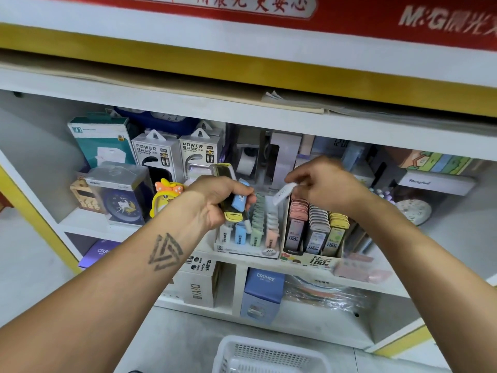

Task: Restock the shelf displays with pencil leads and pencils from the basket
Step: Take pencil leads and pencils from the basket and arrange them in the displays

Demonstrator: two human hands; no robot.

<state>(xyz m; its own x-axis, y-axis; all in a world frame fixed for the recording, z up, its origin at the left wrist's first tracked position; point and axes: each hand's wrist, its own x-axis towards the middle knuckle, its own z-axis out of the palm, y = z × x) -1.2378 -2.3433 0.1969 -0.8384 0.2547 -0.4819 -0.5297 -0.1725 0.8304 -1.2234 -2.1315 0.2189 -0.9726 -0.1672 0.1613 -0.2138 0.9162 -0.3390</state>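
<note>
My left hand (215, 200) grips a bunch of pencil lead cases (236, 204), blue, yellow and dark ones, just left of the 2B lead display box (247, 251). My right hand (322, 184) pinches a single white lead case (282, 193) above the back of that box's white row. The box holds rows of white, blue, green and peach cases. Beside it on the right stands a second lead display box (312, 261) with pink, grey and yellow cases. The white basket (231, 354) sits on the floor below, at the bottom edge of view.
The shelf (188, 246) also carries power bank boxes (156, 154), a blue alarm clock (123, 205), a yellow chick toy (164, 195) and a tape dispenser (255, 157) behind the hands. Boxed cups (262, 294) stand on the shelf below. A shelf edge (242, 114) runs overhead.
</note>
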